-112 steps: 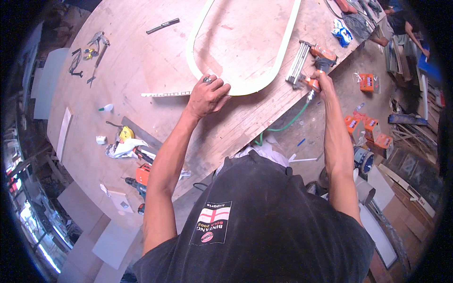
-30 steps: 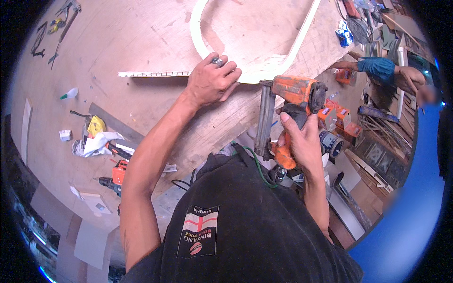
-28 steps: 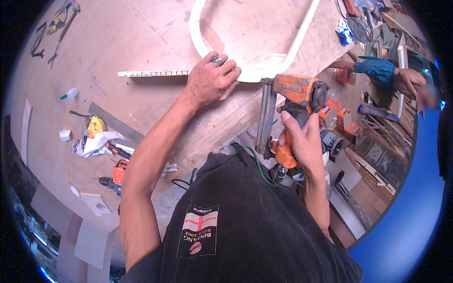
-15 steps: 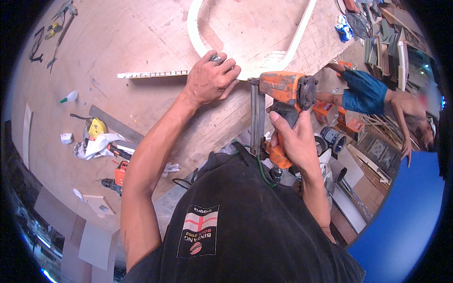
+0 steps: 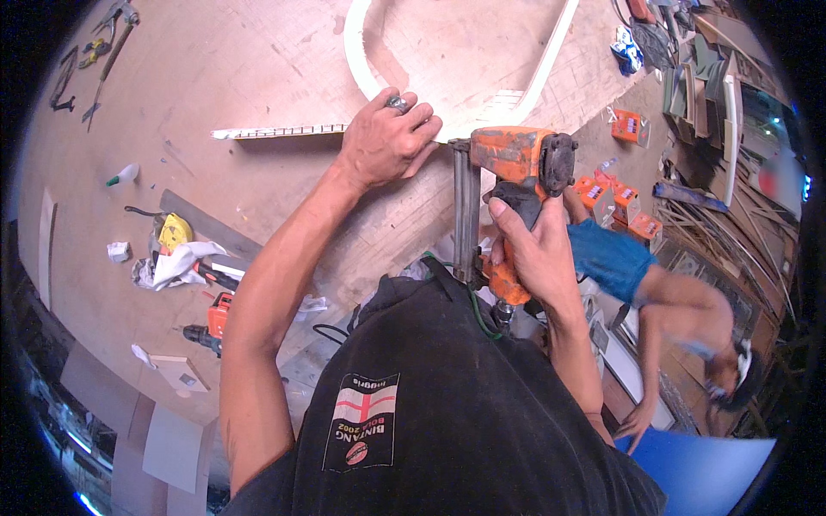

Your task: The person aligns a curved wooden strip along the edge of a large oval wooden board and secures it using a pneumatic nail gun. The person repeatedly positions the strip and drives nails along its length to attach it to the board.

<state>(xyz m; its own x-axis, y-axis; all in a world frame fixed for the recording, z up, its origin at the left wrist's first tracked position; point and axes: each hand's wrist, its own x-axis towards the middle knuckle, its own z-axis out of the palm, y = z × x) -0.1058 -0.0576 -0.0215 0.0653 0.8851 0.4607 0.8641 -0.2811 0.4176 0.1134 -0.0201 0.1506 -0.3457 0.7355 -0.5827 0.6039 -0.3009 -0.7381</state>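
Note:
My right hand [image 5: 544, 258] is wrapped round the handle of an orange, scuffed nail gun [image 5: 508, 153]. Its nose end reaches the near edge of a white curved frame [image 5: 356, 53] lying on the workbench; a green hose hangs below the handle. My left hand [image 5: 389, 144], with a ring on one finger, is closed over the frame's near edge, left of the nail gun; its fingertips are partly hidden. A white strip with regular dark notches [image 5: 284, 133] runs left from under that hand. Whether the nose touches the frame, I cannot tell.
On the wooden workbench [image 5: 258, 52] lie a hammer [image 5: 120, 43], a yellow tape measure [image 5: 175, 232], a rag, a white bottle [image 5: 126, 175] and an orange drill [image 5: 217, 320]. At right, a bending co-worker [image 5: 680, 301] handles a blue sheet [image 5: 705, 464]; orange boxes [image 5: 626, 127] and stacked boards stand beyond.
The co-worker has moved nearer to my right side, and the blue sheet has shifted down with them, uncovering boxes and boards. My hands and the nail gun have barely moved.

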